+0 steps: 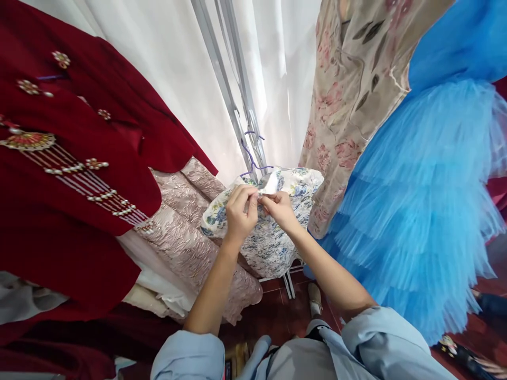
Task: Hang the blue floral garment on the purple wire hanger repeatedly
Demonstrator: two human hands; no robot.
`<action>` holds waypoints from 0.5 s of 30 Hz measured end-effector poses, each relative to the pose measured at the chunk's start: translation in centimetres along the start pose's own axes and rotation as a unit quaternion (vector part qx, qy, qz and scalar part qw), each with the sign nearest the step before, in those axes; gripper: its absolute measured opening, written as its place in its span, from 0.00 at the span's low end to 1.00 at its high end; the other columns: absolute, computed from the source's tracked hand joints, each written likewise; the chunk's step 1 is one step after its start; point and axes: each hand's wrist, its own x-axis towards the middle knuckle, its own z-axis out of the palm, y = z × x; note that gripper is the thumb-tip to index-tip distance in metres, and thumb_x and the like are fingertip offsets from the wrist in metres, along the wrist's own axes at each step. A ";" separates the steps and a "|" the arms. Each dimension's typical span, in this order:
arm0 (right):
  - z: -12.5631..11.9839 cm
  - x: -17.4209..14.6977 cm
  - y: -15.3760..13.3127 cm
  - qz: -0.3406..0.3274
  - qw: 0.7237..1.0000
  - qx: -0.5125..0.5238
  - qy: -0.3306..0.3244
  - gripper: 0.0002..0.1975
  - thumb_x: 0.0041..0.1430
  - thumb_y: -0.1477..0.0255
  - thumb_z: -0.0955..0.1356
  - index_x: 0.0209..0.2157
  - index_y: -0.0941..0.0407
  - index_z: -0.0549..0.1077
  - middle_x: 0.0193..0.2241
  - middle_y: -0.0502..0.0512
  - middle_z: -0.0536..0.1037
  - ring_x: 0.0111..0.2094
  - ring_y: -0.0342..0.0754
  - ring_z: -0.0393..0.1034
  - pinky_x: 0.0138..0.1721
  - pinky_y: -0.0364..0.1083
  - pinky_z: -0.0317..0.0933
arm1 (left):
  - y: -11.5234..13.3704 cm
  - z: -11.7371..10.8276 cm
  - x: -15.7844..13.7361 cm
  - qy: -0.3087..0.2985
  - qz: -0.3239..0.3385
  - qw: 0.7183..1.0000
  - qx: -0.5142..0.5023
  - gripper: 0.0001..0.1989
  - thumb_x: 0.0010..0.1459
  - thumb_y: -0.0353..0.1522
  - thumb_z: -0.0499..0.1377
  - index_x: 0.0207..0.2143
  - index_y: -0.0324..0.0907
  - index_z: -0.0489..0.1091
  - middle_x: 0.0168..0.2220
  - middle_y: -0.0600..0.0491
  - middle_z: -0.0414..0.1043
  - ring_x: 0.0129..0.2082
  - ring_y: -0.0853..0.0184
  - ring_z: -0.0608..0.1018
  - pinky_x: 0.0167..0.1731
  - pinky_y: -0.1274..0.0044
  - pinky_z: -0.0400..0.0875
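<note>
A white garment with a blue floral print (273,237) hangs in front of me on a purple hanger (250,154). At its neckline, my left hand (241,211) pinches the collar edge between thumb and fingers. Close beside it, my right hand (280,208) is closed on the same collar (272,182). The fingertips of both hands nearly meet. Whether a button or other small fastening lies between them is too small to tell.
A dark red jacket (79,200) with beaded ornaments and a pink textured garment (186,232) hang at left. On the right hang a beige floral dress (332,116) and a blue tulle dress (407,211). Behind stand a metal rack (227,68) and white curtain (158,68).
</note>
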 end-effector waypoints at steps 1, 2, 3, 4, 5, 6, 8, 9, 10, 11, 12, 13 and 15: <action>-0.4 -0.2 0.6 0.008 1.000 -0.011 -0.010 0.12 0.52 0.66 0.68 0.20 0.58 0.73 0.10 0.45 0.64 0.14 0.39 0.55 0.18 0.41 0.50 | 0.3 0.1 0.0 0.020 -0.014 0.999 -0.023 0.09 0.70 0.32 0.52 0.36 0.40 0.70 0.35 0.48 0.73 0.39 0.65 0.76 0.42 0.73 0.71; -0.8 -0.7 1.4 0.017 0.999 -0.023 -0.017 0.12 0.52 0.66 0.68 0.21 0.59 0.74 0.10 0.46 0.64 0.14 0.39 0.55 0.18 0.41 0.50 | 0.6 0.1 0.2 0.043 -0.031 0.998 -0.043 0.10 0.70 0.33 0.52 0.36 0.40 0.70 0.35 0.48 0.73 0.39 0.65 0.76 0.42 0.73 0.72; -1.2 -1.3 2.4 0.027 0.999 -0.036 -0.021 0.12 0.52 0.65 0.67 0.22 0.59 0.75 0.11 0.46 0.65 0.14 0.40 0.56 0.19 0.41 0.50 | 0.8 -0.1 0.6 0.066 -0.047 0.995 -0.061 0.11 0.70 0.34 0.52 0.36 0.40 0.70 0.35 0.49 0.73 0.39 0.65 0.76 0.42 0.73 0.72; -1.6 -2.2 3.6 0.040 0.998 -0.049 -0.023 0.13 0.52 0.65 0.67 0.22 0.59 0.76 0.11 0.47 0.66 0.15 0.40 0.57 0.19 0.41 0.51 | 0.9 -0.5 1.2 0.086 -0.060 0.992 -0.075 0.12 0.71 0.34 0.51 0.36 0.40 0.70 0.35 0.49 0.73 0.39 0.66 0.76 0.41 0.74 0.72; -1.9 -3.2 5.0 0.055 0.996 -0.061 -0.021 0.13 0.52 0.64 0.67 0.22 0.59 0.75 0.11 0.47 0.67 0.15 0.41 0.58 0.19 0.41 0.51 | 0.8 -1.1 1.9 0.102 -0.070 0.989 -0.083 0.12 0.71 0.35 0.52 0.36 0.40 0.71 0.35 0.50 0.73 0.38 0.66 0.76 0.41 0.75 0.71; -2.2 -4.3 6.5 0.076 0.994 -0.071 -0.018 0.14 0.51 0.63 0.67 0.20 0.58 0.74 0.11 0.47 0.66 0.15 0.41 0.57 0.19 0.41 0.50 | 0.5 -1.9 2.7 0.114 -0.076 0.987 -0.086 0.12 0.71 0.35 0.52 0.36 0.40 0.71 0.35 0.50 0.72 0.38 0.67 0.76 0.41 0.75 0.71; -2.8 -6.5 9.4 0.126 0.989 -0.082 -0.001 0.15 0.50 0.61 0.67 0.17 0.57 0.71 0.10 0.47 0.63 0.14 0.41 0.55 0.18 0.41 0.48 | -1.1 -4.1 3.8 0.128 -0.092 0.985 -0.074 0.12 0.70 0.36 0.54 0.36 0.40 0.72 0.34 0.51 0.73 0.37 0.68 0.75 0.40 0.76 0.70; -3.0 -7.5 10.6 0.145 0.986 -0.083 0.003 0.16 0.50 0.60 0.68 0.16 0.56 0.69 0.09 0.47 0.63 0.14 0.40 0.54 0.18 0.41 0.47 | -2.3 -5.3 4.0 0.131 -0.106 0.983 -0.068 0.12 0.69 0.37 0.56 0.36 0.39 0.73 0.34 0.51 0.73 0.37 0.68 0.75 0.40 0.77 0.70; -3.2 -8.4 11.6 0.158 0.984 -0.086 0.001 0.18 0.50 0.60 0.68 0.15 0.55 0.68 0.09 0.47 0.62 0.14 0.40 0.53 0.19 0.42 0.47 | -3.8 -6.4 3.7 0.135 -0.126 0.980 -0.071 0.12 0.67 0.38 0.58 0.35 0.38 0.74 0.33 0.51 0.73 0.36 0.69 0.75 0.40 0.77 0.70; -3.4 -9.1 12.3 0.166 0.982 -0.089 -0.006 0.19 0.51 0.60 0.68 0.14 0.55 0.66 0.10 0.47 0.63 0.14 0.40 0.53 0.19 0.42 0.47 | -5.5 -7.3 3.0 0.146 -0.157 0.973 -0.088 0.12 0.65 0.38 0.60 0.34 0.38 0.74 0.33 0.52 0.73 0.35 0.69 0.75 0.39 0.78 0.70; -3.5 -9.6 12.8 0.169 0.981 -0.092 -0.020 0.19 0.52 0.60 0.68 0.14 0.55 0.66 0.10 0.48 0.63 0.15 0.41 0.54 0.19 0.42 0.48 | -7.2 -8.0 2.0 0.170 -0.196 0.958 -0.119 0.12 0.62 0.38 0.63 0.33 0.37 0.74 0.32 0.52 0.73 0.34 0.69 0.74 0.38 0.78 0.70; -3.6 -9.9 13.1 0.172 0.980 -0.096 -0.037 0.18 0.53 0.61 0.67 0.15 0.56 0.67 0.10 0.48 0.64 0.15 0.41 0.54 0.20 0.42 0.48 | -8.8 -8.5 0.5 0.211 -0.242 0.932 -0.166 0.12 0.60 0.38 0.65 0.31 0.36 0.73 0.30 0.53 0.73 0.33 0.70 0.74 0.37 0.79 0.70; -3.4 -10.0 13.7 0.180 0.976 -0.105 -0.070 0.15 0.53 0.64 0.67 0.18 0.57 0.71 0.11 0.47 0.65 0.15 0.41 0.56 0.21 0.42 0.50 | -11.6 -8.7 -3.0 0.302 -0.342 0.851 -0.260 0.12 0.56 0.37 0.65 0.29 0.37 0.70 0.27 0.54 0.72 0.30 0.71 0.74 0.35 0.80 0.70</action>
